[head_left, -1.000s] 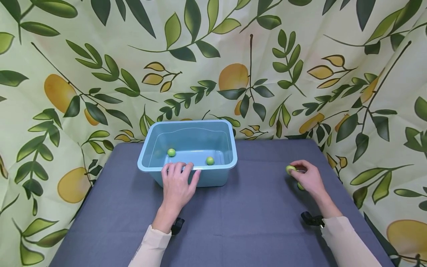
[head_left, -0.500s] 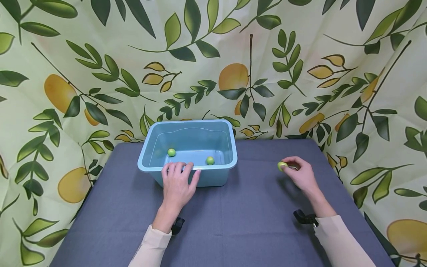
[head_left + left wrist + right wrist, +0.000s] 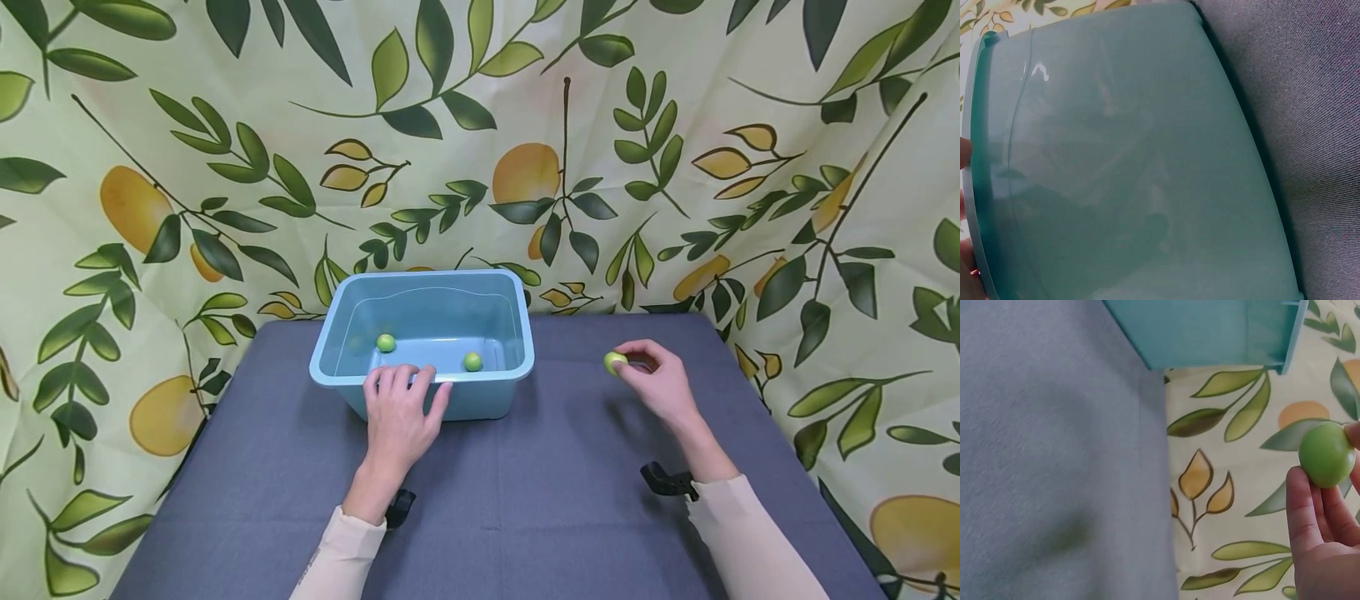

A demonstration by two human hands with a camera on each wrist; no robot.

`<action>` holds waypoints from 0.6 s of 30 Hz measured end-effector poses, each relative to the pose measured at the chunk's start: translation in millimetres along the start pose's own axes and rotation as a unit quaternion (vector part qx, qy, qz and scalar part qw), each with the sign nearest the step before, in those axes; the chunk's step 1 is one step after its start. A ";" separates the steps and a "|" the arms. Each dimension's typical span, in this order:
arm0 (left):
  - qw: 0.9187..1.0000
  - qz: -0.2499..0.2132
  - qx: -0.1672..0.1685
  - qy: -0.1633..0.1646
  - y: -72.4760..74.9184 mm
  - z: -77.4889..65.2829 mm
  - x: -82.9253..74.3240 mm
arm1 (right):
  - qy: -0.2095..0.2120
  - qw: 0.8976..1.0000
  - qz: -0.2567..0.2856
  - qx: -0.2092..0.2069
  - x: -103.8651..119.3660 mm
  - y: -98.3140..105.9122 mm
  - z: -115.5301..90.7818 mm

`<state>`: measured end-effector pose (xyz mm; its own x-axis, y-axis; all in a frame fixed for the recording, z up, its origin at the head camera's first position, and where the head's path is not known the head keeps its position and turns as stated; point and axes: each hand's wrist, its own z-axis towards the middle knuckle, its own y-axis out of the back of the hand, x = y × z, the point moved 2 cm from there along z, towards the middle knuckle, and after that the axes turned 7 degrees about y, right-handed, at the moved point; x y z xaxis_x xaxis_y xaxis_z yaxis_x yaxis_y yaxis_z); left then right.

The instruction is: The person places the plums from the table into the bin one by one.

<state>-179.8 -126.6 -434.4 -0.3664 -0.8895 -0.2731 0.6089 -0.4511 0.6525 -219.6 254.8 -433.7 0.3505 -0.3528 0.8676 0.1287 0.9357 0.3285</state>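
A light blue plastic tub [image 3: 427, 397] stands on the cloth-covered table. My left hand [image 3: 401, 421] holds its near rim, fingers laid over the edge; in the left wrist view the fingertips [image 3: 965, 153] show at the rim beside the tub's outer wall [image 3: 1129, 156]. Inside the tub lie two small green fruits, one at the left [image 3: 386, 342] and one at the right [image 3: 472, 361]. To the right of the tub, my right hand [image 3: 660, 383] pinches another smooth round green fruit [image 3: 1327, 454] between thumb and fingertips, raised above the table.
Dark grey-blue cloth [image 3: 525, 517] covers the table. A leaf-and-fruit patterned curtain [image 3: 465, 167] hangs behind it and along the sides. A black strap [image 3: 669, 482] is on my right wrist, and another black piece [image 3: 398, 508] on the left.
My right hand has lifted the green fruit and moved left toward the tub. A second green fruit seen under that hand earlier is out of sight. The left hand has stayed still.
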 end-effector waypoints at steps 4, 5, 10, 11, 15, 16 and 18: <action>1.000 0.002 -0.001 -0.001 -0.4 -0.1 -0.3 | 0.001 1.000 -0.003 0.001 6.4 -3.3 2.4; 1.000 0.003 -0.001 -0.002 -0.7 0.0 -0.1 | 0.002 1.000 -0.003 0.001 8.2 -4.1 3.1; 1.000 0.005 -0.002 -0.003 -1.4 0.0 0.0 | 0.010 1.000 0.002 0.000 17.1 -6.8 7.3; 1.000 0.006 -0.001 -0.003 -1.4 -0.1 0.1 | 0.013 1.000 0.004 0.000 19.0 -7.1 8.2; 1.000 0.006 0.001 -0.002 -1.1 -0.1 0.4 | 0.023 1.000 0.010 -0.003 26.9 -8.4 11.8; 1.000 0.007 0.003 -0.001 -1.1 -0.2 0.7 | 0.025 1.000 0.011 -0.003 29.0 -8.7 12.8; 1.000 0.008 0.004 0.000 -0.9 -0.2 1.0 | 0.031 0.999 0.013 -0.003 33.6 -10.0 15.1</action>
<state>-180.6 -127.1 -435.3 -0.3570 -0.8967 -0.2618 0.6085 -0.4359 0.6632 -223.1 233.5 -402.2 0.4106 -0.3278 0.8509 0.1234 0.9446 0.3043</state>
